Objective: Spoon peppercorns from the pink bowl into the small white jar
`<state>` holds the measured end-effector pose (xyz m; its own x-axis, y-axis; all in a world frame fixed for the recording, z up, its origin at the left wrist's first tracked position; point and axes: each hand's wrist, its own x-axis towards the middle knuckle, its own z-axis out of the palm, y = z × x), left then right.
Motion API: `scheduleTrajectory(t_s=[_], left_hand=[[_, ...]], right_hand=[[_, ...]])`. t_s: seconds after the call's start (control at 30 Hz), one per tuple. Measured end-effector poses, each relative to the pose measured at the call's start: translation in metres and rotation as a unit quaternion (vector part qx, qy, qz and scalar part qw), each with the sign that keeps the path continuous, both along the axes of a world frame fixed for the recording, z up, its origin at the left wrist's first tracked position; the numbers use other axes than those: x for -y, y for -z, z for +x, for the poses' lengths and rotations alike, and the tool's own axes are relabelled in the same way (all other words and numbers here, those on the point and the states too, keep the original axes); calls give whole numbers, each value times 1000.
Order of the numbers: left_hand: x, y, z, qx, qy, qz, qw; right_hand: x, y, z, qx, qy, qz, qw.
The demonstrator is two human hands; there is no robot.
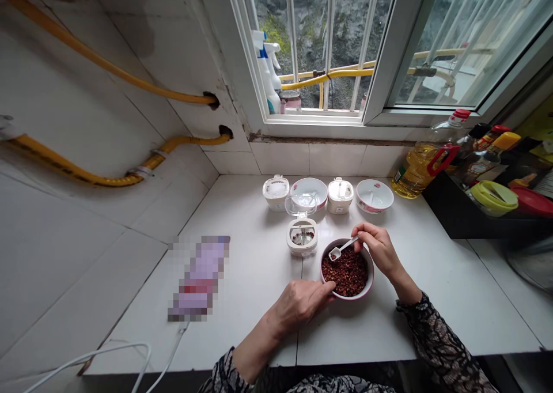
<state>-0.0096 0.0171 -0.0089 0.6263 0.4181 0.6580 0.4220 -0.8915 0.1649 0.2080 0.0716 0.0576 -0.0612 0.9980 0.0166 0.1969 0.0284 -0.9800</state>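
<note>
A bowl [354, 275] of dark red dried peppercorns stands on the white tiled counter. My left hand [302, 301] holds its near left rim, thumb at the edge. Pinched in my right hand [377, 248] is a small white spoon [345, 245], its tip over the peppercorns with a few bits in it. Just left of the bowl stands a white seasoning jar [302, 244] with its clear lid raised and some peppercorns inside. Behind are two closed white jars [276, 194] [340, 197] and two white bowls [318, 190] [375, 197].
An oil bottle [417, 165] stands at the back right beside a black rack [444, 206] with sauce bottles and a yellow-lidded tub [493, 199]. At left lies a blurred phone [201, 278] with a white cable [173, 350]. A barred window is behind.
</note>
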Motion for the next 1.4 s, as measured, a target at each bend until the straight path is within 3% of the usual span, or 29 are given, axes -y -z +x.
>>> scheduleTrajectory(t_s=[0.13,0.3,0.37,0.47,0.57,0.7,0.9,1.03,1.23,1.4], left_hand=[[-1,1,0,3,5,-1,1000],[0,3,0,-1,4,-4,1000],[0,4,0,0,-2,5,1000],[-1,3,1,6,-9,20,1000],[-1,3,2,5,-13,28,999],[0,4,1,-2,-10,21,1000],[1,5,-1,-7,-1,4,1000],[0,5,-1,-8,-1,-1,1000],[0,1,-1,-2,1,-3,1000],[1,0,-1,-5,-1,-4,1000]], right_hand=[[-2,-7,-3,-43,9,24,999],[4,-16,-26,22,2,160,987],[6,-15,-37,106,-24,243,964],[7,-13,-45,216,-91,354,905],[7,-17,-38,235,-91,389,886],[7,-27,-14,235,-36,365,900],[8,-10,-4,296,-98,310,898],[7,4,-9,262,-79,221,936],[4,1,-3,171,-27,126,977],[5,-2,1,202,-26,157,966]])
